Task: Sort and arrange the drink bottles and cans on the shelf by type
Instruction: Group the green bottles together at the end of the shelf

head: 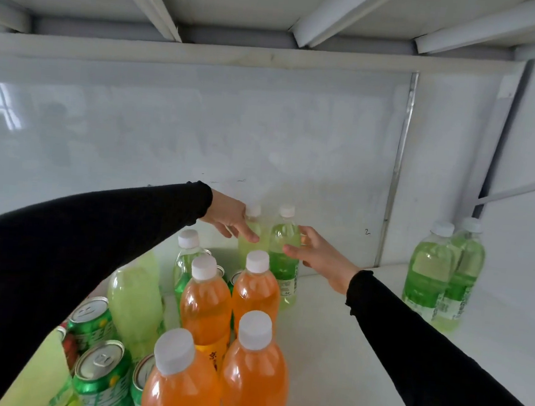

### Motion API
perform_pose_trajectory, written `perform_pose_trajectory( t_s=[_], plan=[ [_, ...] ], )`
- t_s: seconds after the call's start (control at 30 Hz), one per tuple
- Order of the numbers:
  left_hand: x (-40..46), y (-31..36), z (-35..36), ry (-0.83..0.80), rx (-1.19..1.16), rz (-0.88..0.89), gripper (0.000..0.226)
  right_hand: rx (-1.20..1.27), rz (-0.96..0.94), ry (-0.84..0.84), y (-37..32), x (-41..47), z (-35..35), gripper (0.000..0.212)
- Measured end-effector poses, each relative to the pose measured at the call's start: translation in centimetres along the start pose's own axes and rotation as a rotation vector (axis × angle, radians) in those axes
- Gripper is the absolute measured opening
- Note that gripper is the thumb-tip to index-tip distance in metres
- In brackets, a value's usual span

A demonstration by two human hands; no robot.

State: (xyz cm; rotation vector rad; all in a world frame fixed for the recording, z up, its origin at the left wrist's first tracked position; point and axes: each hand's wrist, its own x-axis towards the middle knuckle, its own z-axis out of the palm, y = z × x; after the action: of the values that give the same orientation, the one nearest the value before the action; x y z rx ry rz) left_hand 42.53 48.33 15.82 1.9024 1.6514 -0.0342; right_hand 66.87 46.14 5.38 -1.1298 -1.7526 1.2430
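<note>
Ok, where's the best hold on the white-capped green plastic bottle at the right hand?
Probably its upper body, from the right: the green bottle stands upright, a paler bottle crowds its left, orange bottles block the front, and the right hand is at that open side.

Looks like shop storage: white metal shelf [344, 353] (ribbed deck [243, 8] overhead) stocked with many drink bottles [254, 371], green cans [102, 379].

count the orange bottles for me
4 orange bottles in a tight cluster: back left, back right, front right, front left. The frame cuts off the front pair's bases, so more could sit below view.
</note>
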Motion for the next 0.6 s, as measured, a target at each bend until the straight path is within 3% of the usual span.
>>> perform_pose_trajectory(
  t_s=[0.27, 0.43, 0.53, 0.6],
  plan=[
    [-0.2, -0.6, 0.0, 0.0, -0.027, 0.01, 0.068, 0.009, -0.037, 0.021, -0.1, 1.0, 0.7, 0.067],
    [-4.0, -2.0, -1.6, -0.045, -0.023, 0.001, 0.089, -0.018, -0.059, 0.083, 0.5, 1.4, 1.1, 0.066],
    [-8.1, -2.9, -2.3, 0.034, -0.107, 0.055, 0.106, -0.002, -0.068, 0.102, 0.4, 1.3, 1.5, 0.067],
    [-10.8, -3.9, -2.1, 0.079, -0.191, 0.106, 0.102, 0.021, -0.069, 0.117, 0.4, 1.2, 1.8, 0.069]
  ],
)
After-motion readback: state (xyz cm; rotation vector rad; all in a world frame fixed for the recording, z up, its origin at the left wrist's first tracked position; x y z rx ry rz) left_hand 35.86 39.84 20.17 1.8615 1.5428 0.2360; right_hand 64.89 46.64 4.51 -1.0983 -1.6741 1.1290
